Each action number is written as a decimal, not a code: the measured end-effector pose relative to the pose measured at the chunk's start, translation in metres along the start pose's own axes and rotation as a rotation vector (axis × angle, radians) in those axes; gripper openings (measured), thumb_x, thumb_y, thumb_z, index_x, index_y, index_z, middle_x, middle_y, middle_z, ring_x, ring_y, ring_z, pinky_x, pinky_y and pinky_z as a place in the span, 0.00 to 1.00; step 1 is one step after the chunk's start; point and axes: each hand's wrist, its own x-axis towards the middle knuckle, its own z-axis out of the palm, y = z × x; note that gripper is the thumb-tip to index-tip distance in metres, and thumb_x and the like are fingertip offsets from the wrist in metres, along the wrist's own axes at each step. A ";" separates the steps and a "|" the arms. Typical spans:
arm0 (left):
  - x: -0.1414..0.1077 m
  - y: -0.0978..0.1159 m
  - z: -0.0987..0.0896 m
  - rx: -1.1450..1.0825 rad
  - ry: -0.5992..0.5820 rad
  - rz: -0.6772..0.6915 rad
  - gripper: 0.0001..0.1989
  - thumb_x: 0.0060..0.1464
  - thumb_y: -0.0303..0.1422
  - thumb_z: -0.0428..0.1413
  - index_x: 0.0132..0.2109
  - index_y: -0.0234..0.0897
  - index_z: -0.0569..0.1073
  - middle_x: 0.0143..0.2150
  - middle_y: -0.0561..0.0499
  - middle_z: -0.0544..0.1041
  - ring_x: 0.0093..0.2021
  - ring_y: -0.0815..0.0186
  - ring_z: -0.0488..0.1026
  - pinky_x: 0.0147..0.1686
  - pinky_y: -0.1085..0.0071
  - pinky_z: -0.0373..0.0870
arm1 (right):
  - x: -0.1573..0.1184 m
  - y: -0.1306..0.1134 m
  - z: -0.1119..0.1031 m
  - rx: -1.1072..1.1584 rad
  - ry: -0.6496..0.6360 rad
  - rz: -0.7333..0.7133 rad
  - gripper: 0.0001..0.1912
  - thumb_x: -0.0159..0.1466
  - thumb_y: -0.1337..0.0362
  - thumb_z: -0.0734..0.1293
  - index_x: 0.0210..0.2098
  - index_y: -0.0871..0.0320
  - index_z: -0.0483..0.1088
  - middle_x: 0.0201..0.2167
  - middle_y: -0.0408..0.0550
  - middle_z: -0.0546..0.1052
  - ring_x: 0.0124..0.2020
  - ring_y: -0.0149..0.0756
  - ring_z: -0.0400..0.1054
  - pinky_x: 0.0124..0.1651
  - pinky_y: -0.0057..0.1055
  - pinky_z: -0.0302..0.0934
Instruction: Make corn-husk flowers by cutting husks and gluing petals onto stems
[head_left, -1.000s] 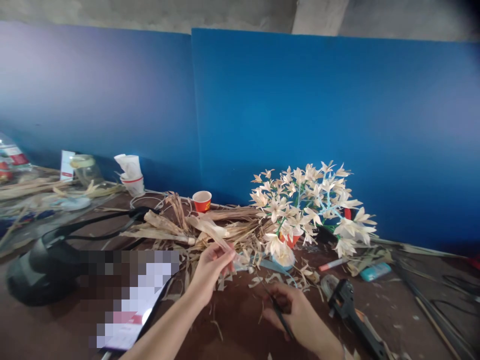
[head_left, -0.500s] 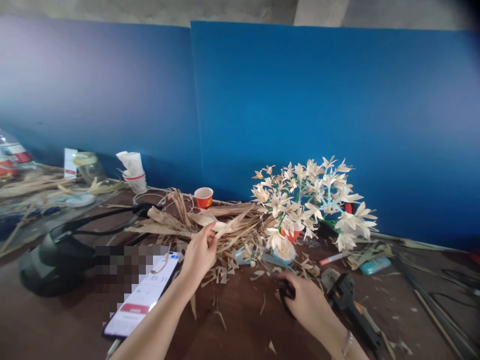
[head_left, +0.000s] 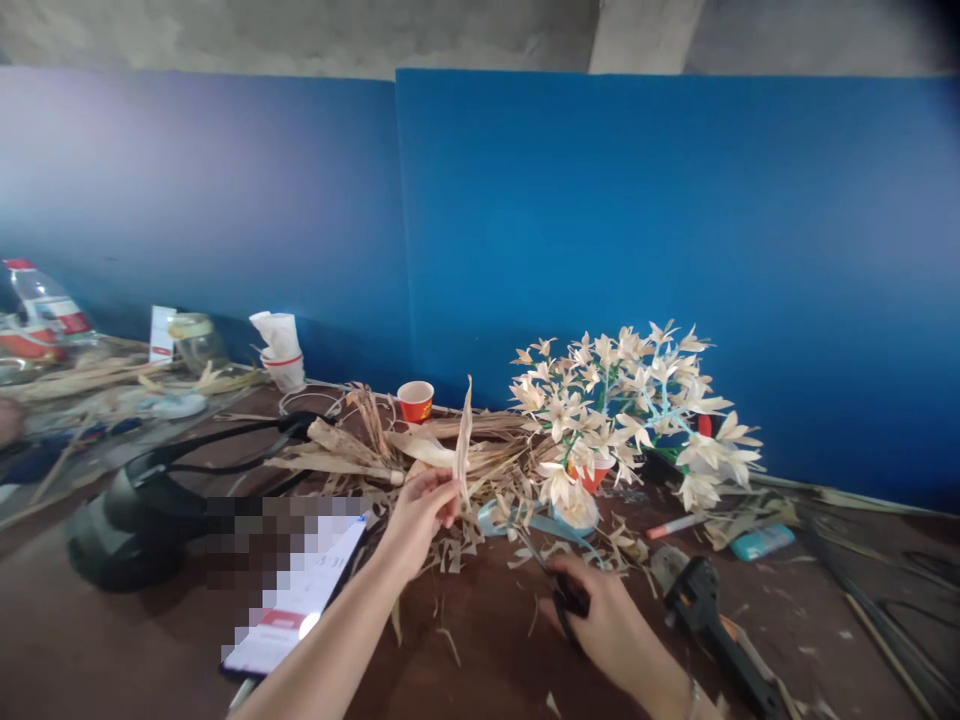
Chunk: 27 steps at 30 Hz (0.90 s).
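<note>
Between the thumb and fingers of my left hand [head_left: 421, 515] a pale dried corn husk strip [head_left: 464, 440] stands upright, its pointed tip up. My right hand [head_left: 600, 610] is closed round the black handles of a pair of scissors [head_left: 568, 598], whose blades point up and left toward the husk scraps. Behind my left hand lies a heap of dried husks [head_left: 345, 447]. White husk flowers [head_left: 600, 400] on green stems stand in a red paper cup [head_left: 592, 474] beyond my right hand.
A phone [head_left: 300, 600] lies by my left forearm, near a black headset-like object [head_left: 120, 530]. A glue gun [head_left: 712, 625] rests right of my right hand. Farther back are a red paper cup [head_left: 415, 402], a teal packet [head_left: 762, 542] and a blue partition [head_left: 637, 200].
My left hand has lifted the husk strip off the heap and turned it upright. My right hand still holds the scissors, their blades now showing more. The view has tilted slightly up.
</note>
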 end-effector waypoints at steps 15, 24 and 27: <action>-0.019 -0.014 0.025 -0.278 0.095 -0.064 0.10 0.38 0.33 0.63 0.25 0.33 0.70 0.22 0.56 0.71 0.21 0.75 0.64 0.21 0.78 0.57 | -0.005 -0.029 0.018 0.714 -0.425 0.253 0.26 0.50 0.46 0.67 0.36 0.61 0.60 0.19 0.41 0.70 0.17 0.27 0.67 0.14 0.17 0.51; -0.027 -0.031 0.026 -0.178 0.190 -0.177 0.12 0.36 0.34 0.64 0.27 0.33 0.71 0.24 0.56 0.71 0.23 0.73 0.65 0.25 0.76 0.60 | 0.021 -0.053 0.046 0.801 -0.149 0.198 0.25 0.48 0.45 0.69 0.33 0.59 0.62 0.18 0.37 0.68 0.17 0.25 0.63 0.17 0.19 0.55; -0.029 -0.031 0.027 -0.201 0.174 -0.247 0.12 0.35 0.34 0.64 0.27 0.35 0.70 0.22 0.57 0.70 0.22 0.72 0.65 0.25 0.75 0.60 | 0.025 -0.058 0.048 0.832 -0.086 0.182 0.24 0.46 0.48 0.71 0.31 0.59 0.62 0.17 0.36 0.67 0.15 0.24 0.60 0.17 0.20 0.56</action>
